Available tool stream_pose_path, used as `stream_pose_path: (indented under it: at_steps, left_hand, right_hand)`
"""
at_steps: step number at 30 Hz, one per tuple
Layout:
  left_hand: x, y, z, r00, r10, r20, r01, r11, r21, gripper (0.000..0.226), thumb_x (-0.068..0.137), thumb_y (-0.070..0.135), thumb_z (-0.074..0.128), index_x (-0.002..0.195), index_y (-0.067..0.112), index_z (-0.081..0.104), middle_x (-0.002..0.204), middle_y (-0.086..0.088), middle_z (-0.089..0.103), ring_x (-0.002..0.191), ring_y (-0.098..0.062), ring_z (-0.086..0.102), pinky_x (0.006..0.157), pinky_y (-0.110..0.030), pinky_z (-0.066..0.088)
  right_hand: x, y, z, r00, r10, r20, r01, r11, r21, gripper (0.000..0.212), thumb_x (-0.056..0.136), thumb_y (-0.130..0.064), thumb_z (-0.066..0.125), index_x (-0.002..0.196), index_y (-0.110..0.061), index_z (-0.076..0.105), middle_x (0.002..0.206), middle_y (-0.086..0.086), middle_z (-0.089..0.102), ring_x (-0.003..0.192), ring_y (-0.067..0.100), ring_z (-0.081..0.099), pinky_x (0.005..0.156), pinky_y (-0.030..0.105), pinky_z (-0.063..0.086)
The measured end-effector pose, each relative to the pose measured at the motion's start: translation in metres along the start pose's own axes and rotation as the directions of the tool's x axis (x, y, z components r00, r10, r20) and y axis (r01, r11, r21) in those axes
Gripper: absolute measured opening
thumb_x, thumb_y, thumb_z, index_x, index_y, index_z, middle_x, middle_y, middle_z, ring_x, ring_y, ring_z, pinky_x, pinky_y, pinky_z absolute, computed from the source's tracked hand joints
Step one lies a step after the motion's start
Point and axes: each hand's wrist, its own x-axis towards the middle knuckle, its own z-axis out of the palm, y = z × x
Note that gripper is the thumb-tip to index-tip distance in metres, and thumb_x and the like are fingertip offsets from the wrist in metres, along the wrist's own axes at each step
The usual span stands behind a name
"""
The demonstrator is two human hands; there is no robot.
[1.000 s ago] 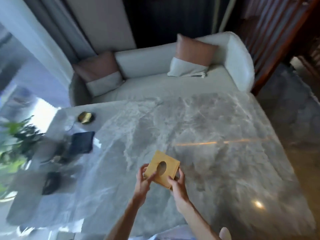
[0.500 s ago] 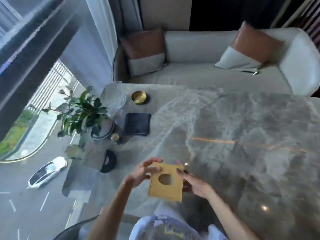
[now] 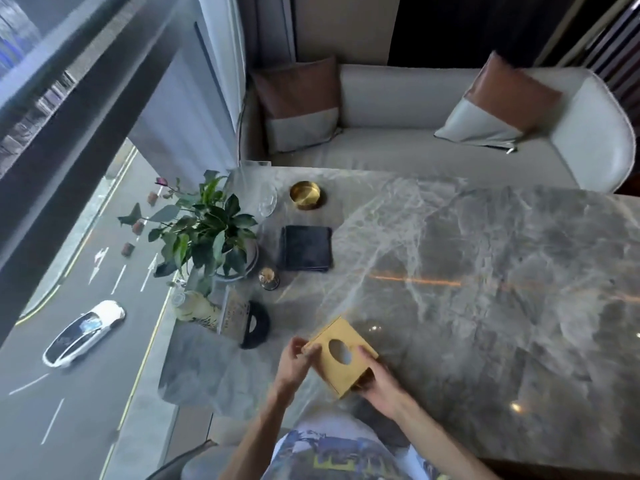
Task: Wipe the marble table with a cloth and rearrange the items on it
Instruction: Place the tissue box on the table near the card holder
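I hold a gold box (image 3: 341, 358) with an oval hole in its top, low over the near edge of the grey marble table (image 3: 467, 271). My left hand (image 3: 294, 362) grips its left corner and my right hand (image 3: 375, 379) its right side. A folded dark cloth (image 3: 305, 248) lies flat on the table further back and to the left, apart from both hands. Whether the box touches the table I cannot tell.
Along the table's left edge stand a gold dish (image 3: 307, 195), a clear glass (image 3: 267, 200), a potted plant (image 3: 207, 230), a small round jar (image 3: 268, 278), a card stand (image 3: 237, 315) and a black object (image 3: 256, 323). A white sofa (image 3: 415, 147) lies behind; a window is left.
The view has swung left, bringing the window, plant and small items into sight. The box stayed in both hands and turned so one corner now points away from me.
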Motion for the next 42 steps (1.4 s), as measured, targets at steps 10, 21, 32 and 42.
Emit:
stream_pose_path:
  at_steps: [10, 21, 32, 42]
  left_hand:
    - [-0.022, -0.014, -0.024, 0.974, -0.162, 0.159, 0.207, 0.922, -0.326, 0.07, 0.084, 0.03, 0.068, 0.141, 0.035, 0.029, 0.13, -0.012, 0.054, 0.107, -0.029, 0.062, 0.077, -0.048, 0.06]
    - [-0.024, -0.049, -0.007, 0.955, -0.291, 0.051, 0.29, 0.896, -0.335, 0.042, 0.09, 0.018, 0.062, 0.124, 0.01, 0.04, 0.112, -0.02, 0.06, 0.091, -0.032, 0.067, 0.07, -0.04, 0.059]
    - [-0.017, -0.051, -0.02, 0.975, -0.216, 0.044, 0.216, 0.976, 0.003, 0.064, 0.085, 0.044, 0.062, 0.141, 0.024, 0.035, 0.136, -0.002, 0.046, 0.126, -0.028, 0.048, 0.102, -0.046, 0.044]
    - [-0.019, -0.042, -0.036, 0.993, -0.051, 0.104, 0.05, 0.999, 0.012, 0.049, 0.089, 0.025, 0.055, 0.135, 0.015, 0.043, 0.114, -0.026, 0.059, 0.08, -0.006, 0.053, 0.055, -0.013, 0.048]
  right_hand:
    - [0.024, -0.062, 0.078, 0.981, -0.055, 0.184, 0.185, 0.523, -0.832, 0.064, 0.079, -0.066, 0.061, 0.129, -0.027, 0.059, 0.126, -0.012, 0.058, 0.113, 0.009, 0.055, 0.103, 0.029, 0.041]
    - [0.044, -0.048, 0.093, 0.953, -0.04, 0.3, 0.302, 0.052, -0.952, 0.067, 0.078, -0.071, 0.055, 0.134, -0.035, 0.052, 0.136, -0.002, 0.059, 0.125, 0.014, 0.054, 0.101, 0.029, 0.043]
    - [0.024, -0.01, 0.039, 0.943, -0.33, -0.037, 0.156, 0.539, -0.828, 0.084, 0.087, -0.056, 0.055, 0.152, -0.035, 0.006, 0.162, 0.0, 0.016, 0.148, 0.024, 0.019, 0.118, 0.048, 0.024]
    - [0.018, 0.024, 0.04, 1.0, -0.027, -0.016, 0.009, 0.73, -0.683, 0.071, 0.09, -0.046, 0.058, 0.149, -0.023, 0.026, 0.143, 0.005, 0.049, 0.116, 0.021, 0.057, 0.081, 0.041, 0.057]
